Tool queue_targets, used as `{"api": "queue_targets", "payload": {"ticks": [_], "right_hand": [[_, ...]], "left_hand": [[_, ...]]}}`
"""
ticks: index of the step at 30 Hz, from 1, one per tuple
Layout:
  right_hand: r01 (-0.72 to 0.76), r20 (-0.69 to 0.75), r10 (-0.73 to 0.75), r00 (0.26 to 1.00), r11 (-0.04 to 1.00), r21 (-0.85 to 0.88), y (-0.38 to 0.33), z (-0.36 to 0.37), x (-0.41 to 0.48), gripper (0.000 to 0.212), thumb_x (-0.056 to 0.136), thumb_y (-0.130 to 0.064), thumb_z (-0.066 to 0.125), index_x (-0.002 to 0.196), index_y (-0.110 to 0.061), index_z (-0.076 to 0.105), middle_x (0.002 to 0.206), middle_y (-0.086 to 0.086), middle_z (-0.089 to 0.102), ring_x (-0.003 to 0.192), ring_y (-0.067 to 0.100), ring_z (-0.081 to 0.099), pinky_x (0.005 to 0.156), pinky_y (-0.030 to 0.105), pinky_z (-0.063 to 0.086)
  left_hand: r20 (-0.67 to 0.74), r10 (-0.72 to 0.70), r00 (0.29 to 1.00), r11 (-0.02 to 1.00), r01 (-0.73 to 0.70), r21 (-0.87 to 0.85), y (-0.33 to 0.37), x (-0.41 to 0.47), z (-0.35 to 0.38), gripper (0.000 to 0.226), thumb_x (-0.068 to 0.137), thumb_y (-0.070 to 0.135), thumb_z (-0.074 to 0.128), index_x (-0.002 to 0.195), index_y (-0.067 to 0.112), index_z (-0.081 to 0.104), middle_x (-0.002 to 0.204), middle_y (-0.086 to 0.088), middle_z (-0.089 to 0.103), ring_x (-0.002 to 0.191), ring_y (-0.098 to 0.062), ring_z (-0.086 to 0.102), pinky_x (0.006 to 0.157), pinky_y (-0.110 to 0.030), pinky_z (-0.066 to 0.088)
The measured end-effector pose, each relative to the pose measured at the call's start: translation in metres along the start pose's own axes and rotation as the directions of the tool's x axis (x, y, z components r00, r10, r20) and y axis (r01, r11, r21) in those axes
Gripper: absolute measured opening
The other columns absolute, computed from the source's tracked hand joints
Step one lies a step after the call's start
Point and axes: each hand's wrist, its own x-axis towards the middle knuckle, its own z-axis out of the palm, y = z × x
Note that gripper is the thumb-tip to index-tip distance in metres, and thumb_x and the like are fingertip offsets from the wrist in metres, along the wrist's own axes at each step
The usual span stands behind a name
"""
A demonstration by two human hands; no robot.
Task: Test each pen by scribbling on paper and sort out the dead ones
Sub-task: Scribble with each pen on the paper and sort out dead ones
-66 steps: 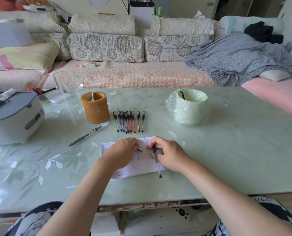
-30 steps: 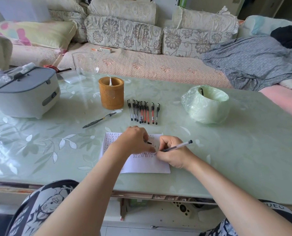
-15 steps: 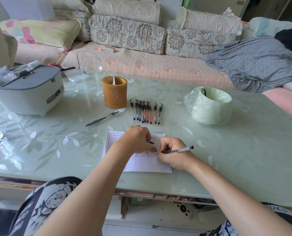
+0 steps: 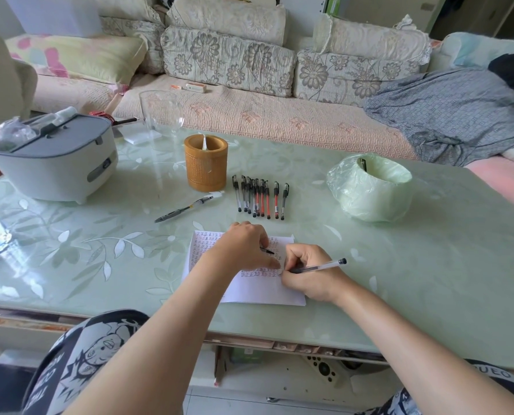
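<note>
A white paper [image 4: 264,292] covered with small red and black marks lies near the table's front edge. My right hand [image 4: 309,277] grips a clear pen [image 4: 318,266] in a writing hold, its tip down on the paper and its black end pointing right. My left hand [image 4: 243,250] rests on the paper and pinches a small black pen cap [image 4: 268,251]. Behind the paper lie several capped red and black pens [image 4: 261,199] in a row. A single dark pen [image 4: 183,209] lies to their left.
A bamboo pen holder [image 4: 206,166] stands behind the row. A bin lined with a green bag [image 4: 372,193] sits at the right with a pen [image 4: 363,164] inside. A grey rice cooker [image 4: 52,157] and a glass [image 4: 159,115] stand at the left. A sofa runs behind the table.
My right hand turned the pen from pointing toward me into a writing hold, tip on the paper. My left hand stayed on the paper with the cap.
</note>
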Motion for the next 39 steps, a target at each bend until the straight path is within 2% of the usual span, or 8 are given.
{"api": "queue_targets", "payload": {"ticks": [16,27,34,37,39], "right_hand": [[0.02,-0.035,-0.02,0.999,1.0,-0.011,-0.002,0.0004,-0.0016,0.017,0.064,-0.011,0.063,0.061,-0.007,0.047,0.058,-0.001,0.045,0.056,0.01,0.039,0.054,0.028,0.029],[0.0,0.011,0.0,1.0,1.0,0.009,-0.0029,0.0002,-0.0013,0.014,0.064,-0.012,0.062,0.063,-0.006,0.049,0.059,0.0,0.049,0.058,0.01,0.042,0.056,0.028,0.031],[0.007,0.01,-0.008,1.0,1.0,0.022,-0.0071,0.0001,-0.0027,0.018,0.06,-0.01,0.059,0.06,-0.005,0.042,0.06,0.004,0.041,0.057,0.013,0.036,0.055,0.028,0.025],[0.009,-0.012,-0.009,1.0,0.999,0.048,-0.0072,-0.0011,-0.0025,0.017,0.062,-0.008,0.061,0.059,-0.007,0.044,0.057,-0.001,0.044,0.056,0.012,0.038,0.053,0.027,0.028],[-0.014,-0.058,0.023,0.998,0.989,0.146,-0.0076,-0.0032,-0.0023,0.018,0.066,-0.005,0.06,0.06,-0.011,0.045,0.053,-0.008,0.045,0.052,0.009,0.038,0.05,0.024,0.029]], "left_hand": [[-0.009,0.001,1.0,1.0,-0.001,-0.005,-0.0008,0.0003,0.0014,0.057,0.064,0.055,0.082,0.108,0.024,0.063,0.099,0.004,0.047,0.1,-0.016,0.039,0.081,-0.025,0.036],[0.001,-0.011,1.0,1.0,0.011,-0.016,-0.0007,0.0003,0.0005,0.056,0.064,0.055,0.082,0.107,0.024,0.063,0.101,0.003,0.05,0.105,-0.018,0.043,0.079,-0.025,0.037],[-0.002,-0.007,1.0,1.0,0.007,-0.017,-0.0007,-0.0011,0.0006,0.057,0.064,0.055,0.082,0.108,0.024,0.063,0.101,0.004,0.049,0.105,-0.018,0.042,0.079,-0.025,0.036],[0.001,-0.005,1.0,1.0,0.005,-0.006,-0.0013,-0.0015,0.0008,0.056,0.064,0.056,0.082,0.108,0.025,0.063,0.102,0.004,0.05,0.104,-0.018,0.043,0.079,-0.025,0.036],[0.005,0.003,1.0,1.0,-0.003,-0.007,-0.0015,-0.0011,-0.0001,0.053,0.065,0.054,0.081,0.106,0.025,0.063,0.102,0.004,0.051,0.103,-0.017,0.044,0.079,-0.025,0.037]]}}
